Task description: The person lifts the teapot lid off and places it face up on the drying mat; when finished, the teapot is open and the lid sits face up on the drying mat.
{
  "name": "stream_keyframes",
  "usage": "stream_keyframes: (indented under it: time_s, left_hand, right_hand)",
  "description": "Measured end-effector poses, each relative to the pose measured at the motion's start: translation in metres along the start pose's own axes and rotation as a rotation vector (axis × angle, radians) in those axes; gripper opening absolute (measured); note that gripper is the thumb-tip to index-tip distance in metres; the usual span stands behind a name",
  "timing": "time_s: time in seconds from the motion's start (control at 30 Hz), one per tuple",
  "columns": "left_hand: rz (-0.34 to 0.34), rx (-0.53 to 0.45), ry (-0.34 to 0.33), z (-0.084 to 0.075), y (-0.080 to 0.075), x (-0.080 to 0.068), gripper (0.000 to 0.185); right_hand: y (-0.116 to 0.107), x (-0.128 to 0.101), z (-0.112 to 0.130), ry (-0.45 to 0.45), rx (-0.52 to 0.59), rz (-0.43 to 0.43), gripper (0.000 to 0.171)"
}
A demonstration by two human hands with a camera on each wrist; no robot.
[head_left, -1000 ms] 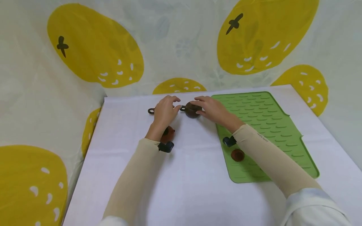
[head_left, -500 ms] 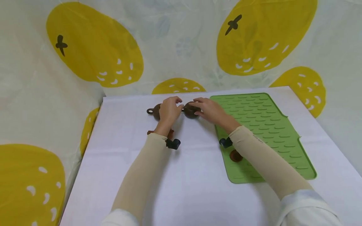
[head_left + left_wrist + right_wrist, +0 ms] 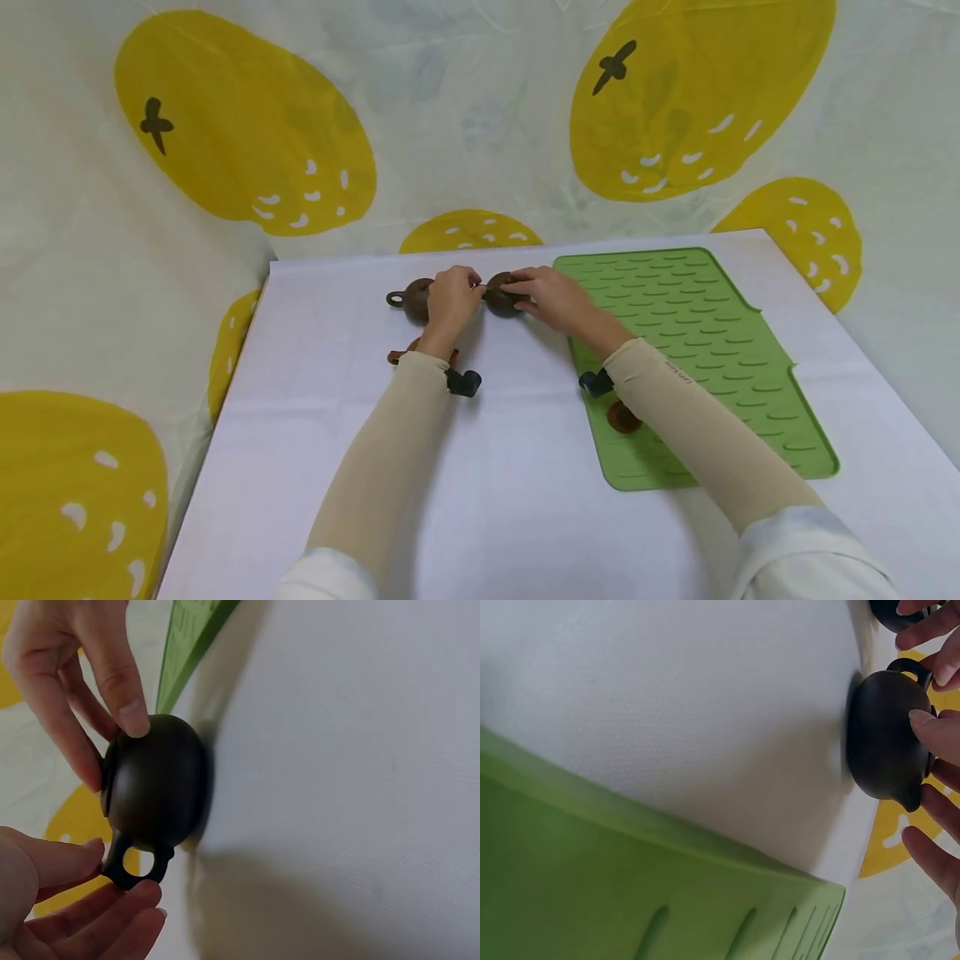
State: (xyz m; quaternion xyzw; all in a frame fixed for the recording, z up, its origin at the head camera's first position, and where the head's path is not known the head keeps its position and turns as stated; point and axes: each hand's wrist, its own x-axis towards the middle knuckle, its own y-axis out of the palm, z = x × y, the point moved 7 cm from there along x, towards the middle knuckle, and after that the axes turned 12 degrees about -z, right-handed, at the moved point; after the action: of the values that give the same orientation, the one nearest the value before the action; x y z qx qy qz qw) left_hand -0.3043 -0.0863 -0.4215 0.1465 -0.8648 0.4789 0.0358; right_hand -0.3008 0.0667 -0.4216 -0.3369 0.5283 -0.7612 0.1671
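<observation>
- Head view: a small dark brown teapot (image 3: 501, 293) is seen standing on the white bench (image 3: 510, 467), near its far edge, just left of the green ribbed mat (image 3: 720, 350).
- The pot is held between the two hands, with the right hand (image 3: 555, 298) at its right side and the left hand (image 3: 452, 298) at its left.
- The right grip is partly closed on the round body: in the left wrist view a thumb (image 3: 120, 682) is pressed on the belly and a finger (image 3: 64, 739) is laid on the rim side.
- The left grip is nearly closed around the loop handle (image 3: 135, 862), which is pinched lightly between thumb and fingertips; the pinch is best seen in the left wrist view.
- The handle points left, toward the left hand, and what looks like the spout (image 3: 909, 799) is seen at the opposite end in the right wrist view, so the long axis is judged to run left to right, from one hand to the other.
- Both hands are equally near; neither has to reach.
- The pot reads as matte, unglazed clay, smooth and squat.
- A second brown teapot (image 3: 411, 298) is seen just behind the left hand, its ring handle turned left.
- A reddish-brown piece (image 3: 401, 352) is partly hidden by the left wrist, and a small brown cup (image 3: 619, 417) sits on the mat by the right forearm.
- The mat appears soft and rubbery, with raised curved ridges; the bench cover is plain and finely textured.
</observation>
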Motion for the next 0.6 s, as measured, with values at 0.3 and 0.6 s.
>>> stream_keyframes:
  time_s: [0.3, 0.6]
  left_hand:
    - [-0.024, 0.011, 0.001, 0.001, 0.004, 0.0032, 0.012]
    - [-0.023, -0.003, -0.013, -0.0016, 0.0092, 0.0048, 0.01]
  right_hand:
    - [0.0018, 0.0008, 0.0003, 0.024, -0.032, -0.033, 0.036]
    - [0.0042, 0.0016, -0.0032, 0.064, -0.071, -0.082, 0.035]
